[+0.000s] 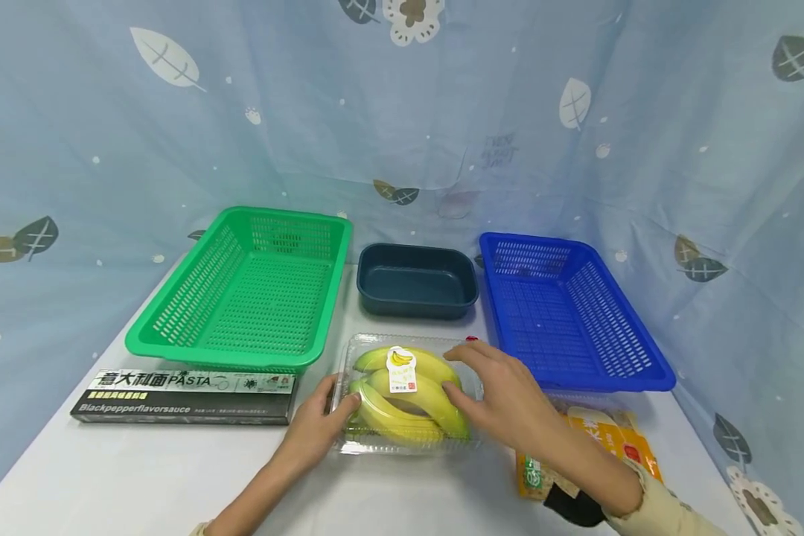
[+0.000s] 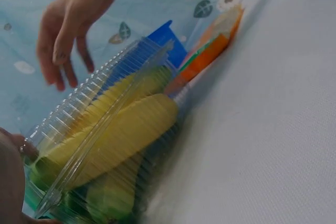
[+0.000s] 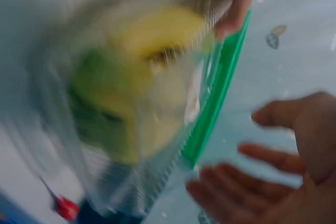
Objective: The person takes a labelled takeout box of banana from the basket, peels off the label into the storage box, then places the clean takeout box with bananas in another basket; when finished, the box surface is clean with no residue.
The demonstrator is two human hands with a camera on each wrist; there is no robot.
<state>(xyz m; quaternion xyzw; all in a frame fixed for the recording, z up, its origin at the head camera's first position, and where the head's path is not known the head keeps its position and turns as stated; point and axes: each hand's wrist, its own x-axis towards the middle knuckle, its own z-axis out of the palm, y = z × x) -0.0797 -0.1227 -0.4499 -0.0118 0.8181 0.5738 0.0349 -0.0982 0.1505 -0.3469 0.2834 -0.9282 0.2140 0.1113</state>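
A clear plastic clamshell box of bananas (image 1: 409,406) with a white label (image 1: 402,370) lies at the table's middle. My left hand (image 1: 318,424) grips its left side, thumb over the lid edge; in the left wrist view part of that hand (image 2: 11,177) shows at the box's end. Over the box's right part hovers my right hand (image 1: 505,391), its fingers spread and loosely bent. In the left wrist view the right hand (image 2: 73,27) is apart from the lid, and in the right wrist view it (image 3: 273,166) holds nothing. The box is blurred there.
A green basket (image 1: 328,327), a dark blue tub (image 1: 415,307) and a blue basket (image 1: 536,376) stand along the back. A black pasta box (image 1: 184,408) lies left, an orange food packet (image 1: 633,443) right. A small red thing (image 3: 65,208) lies behind the banana box.
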